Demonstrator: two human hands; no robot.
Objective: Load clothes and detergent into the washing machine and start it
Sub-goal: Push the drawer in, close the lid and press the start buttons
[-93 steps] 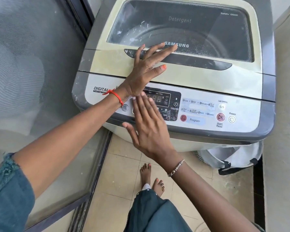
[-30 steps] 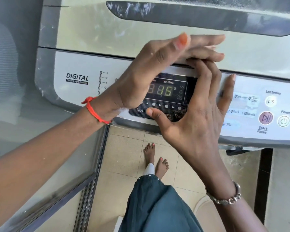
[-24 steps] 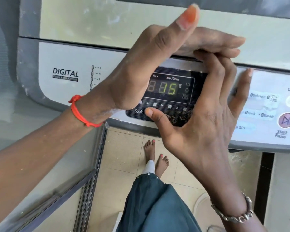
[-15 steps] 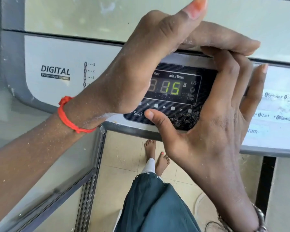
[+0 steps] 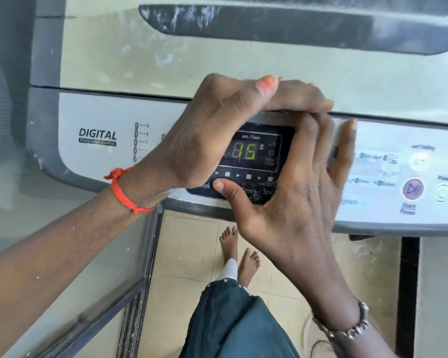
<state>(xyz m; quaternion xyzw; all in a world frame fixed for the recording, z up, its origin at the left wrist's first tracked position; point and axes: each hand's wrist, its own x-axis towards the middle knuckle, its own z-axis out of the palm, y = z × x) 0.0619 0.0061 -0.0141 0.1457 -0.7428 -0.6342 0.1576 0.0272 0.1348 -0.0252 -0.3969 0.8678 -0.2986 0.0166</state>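
Note:
The top-loading washing machine fills the upper view, its cream lid [image 5: 217, 60] down and its dark handle recess [image 5: 295, 24] dusted with white powder. On the control panel [image 5: 96, 112] the dark display [image 5: 246, 151] shows a green 15. My left hand [image 5: 212, 130], with a red thread at the wrist, lies cupped over the top and left of the display. My right hand [image 5: 295, 202] curves around its right and lower side, thumb on the Soak label. Neither hand holds anything. The red Start/Pause button [image 5: 413, 188] and the power button [image 5: 442, 193] sit uncovered at the right.
A glass sliding door [image 5: 49, 228] with a metal frame [image 5: 145, 254] stands close on the left. Below the machine are beige floor tiles [image 5: 186, 254] and my bare feet [image 5: 239, 251]. A pale wall [image 5: 440, 280] closes the right side.
My hands moved from the lid and panel to cup the display. The view closed in on the panel, then drew back a little. The reading dropped from 16 to 15.

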